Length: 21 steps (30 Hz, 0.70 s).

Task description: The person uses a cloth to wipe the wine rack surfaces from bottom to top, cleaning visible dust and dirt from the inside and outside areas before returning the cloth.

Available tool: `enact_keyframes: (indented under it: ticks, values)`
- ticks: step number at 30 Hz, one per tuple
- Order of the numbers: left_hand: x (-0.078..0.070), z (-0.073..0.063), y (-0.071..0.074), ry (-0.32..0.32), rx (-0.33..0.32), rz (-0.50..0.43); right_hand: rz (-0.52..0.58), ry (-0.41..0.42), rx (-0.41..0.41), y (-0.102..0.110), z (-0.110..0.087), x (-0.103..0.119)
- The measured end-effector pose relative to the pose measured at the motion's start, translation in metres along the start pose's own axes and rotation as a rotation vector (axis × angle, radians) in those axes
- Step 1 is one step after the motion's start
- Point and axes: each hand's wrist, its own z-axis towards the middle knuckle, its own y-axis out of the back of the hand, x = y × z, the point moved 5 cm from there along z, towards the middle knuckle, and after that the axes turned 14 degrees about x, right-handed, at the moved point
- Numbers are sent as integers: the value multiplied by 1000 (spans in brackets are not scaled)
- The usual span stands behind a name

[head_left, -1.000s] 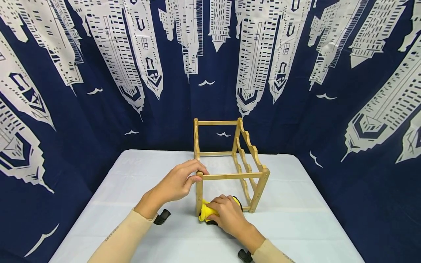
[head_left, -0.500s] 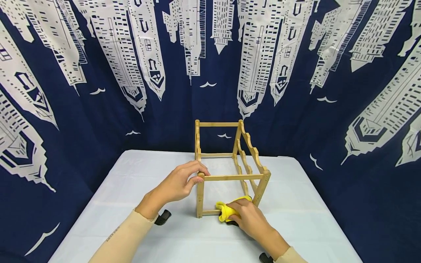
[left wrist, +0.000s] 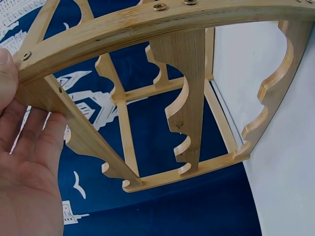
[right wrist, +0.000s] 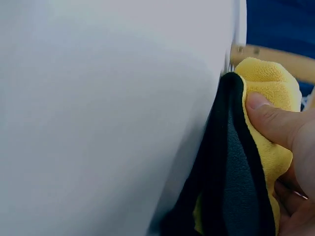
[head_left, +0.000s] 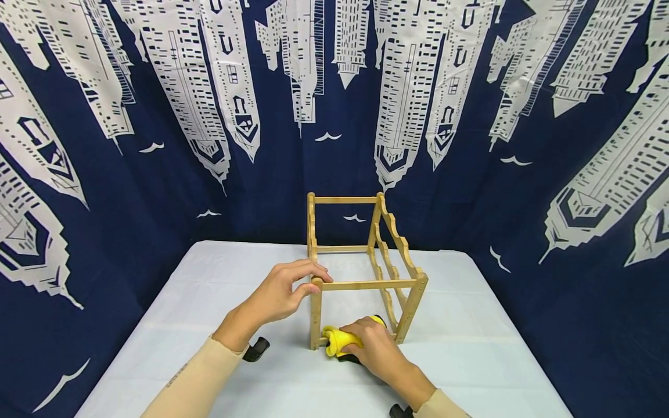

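Observation:
A wooden rack (head_left: pixel 368 285) with scalloped rails stands on the white table. My left hand (head_left: pixel 284 290) grips its near left top corner, thumb in front and fingers over the top; the left wrist view shows the thumb and fingers around the wooden post (left wrist: pixel 39 81). Down at the rack's near bottom bar, my right hand (head_left: pixel 373 345) holds a bunched yellow cloth (head_left: pixel 342 341) with dark edging. In the right wrist view the thumb presses into the yellow cloth (right wrist: pixel 268 88), and its dark grey side hangs against the table. The cloth covers much of the bottom bar.
The white table (head_left: pixel 235 383) surrounds the rack on all sides. Behind it hangs a dark blue curtain (head_left: pixel 272 197) printed with white buildings. A black wrist camera (head_left: pixel 256 349) sits under the left wrist and another (head_left: pixel 401 411) under the right.
The right hand and yellow cloth went right along the bottom bar, then came back left partway. The left hand stays on the rack's corner, and the rack keeps its place.

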Motion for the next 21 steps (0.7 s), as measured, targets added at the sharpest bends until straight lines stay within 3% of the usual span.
enact_keyframes:
  ticks: [5,11,21]
  values:
    - [0,-2,1,-15,-9,-1,0,57,-5,-11,15,15]
    - [2,-3,-2,-20,-22,-111,-3,80,-50,-8,8,15]
    - [6,-4,-1,-37,-46,-196,25,278,-400,39,-13,22]
